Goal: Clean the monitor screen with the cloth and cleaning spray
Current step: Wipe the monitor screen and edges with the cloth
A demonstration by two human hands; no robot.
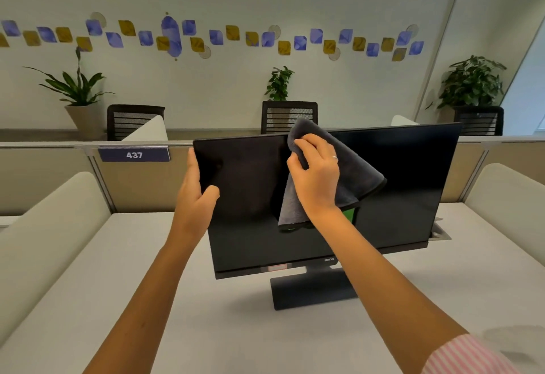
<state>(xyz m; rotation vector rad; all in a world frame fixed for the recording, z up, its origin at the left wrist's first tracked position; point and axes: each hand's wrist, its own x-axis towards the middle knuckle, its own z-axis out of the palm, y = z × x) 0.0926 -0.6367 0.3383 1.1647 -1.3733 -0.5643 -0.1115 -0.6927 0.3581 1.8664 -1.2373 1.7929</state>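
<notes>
A monitor (398, 191) stands on its stand (312, 292) in the middle of a worktop (206, 314). The left hand (197, 193) grips its left edge. The right hand (317, 179) presses a cloth (354, 173) against the upper middle of the screen. Behind it runs a partition (44, 173), then chairs (289, 115) and potted plants (76, 90) along the wall.

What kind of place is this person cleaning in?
Most likely an open-plan office. The monitor stands on a white desk walled by low partitions, one carrying a number plate reading 437. Mesh-backed office chairs line the next row, with potted plants along the wall.
</notes>
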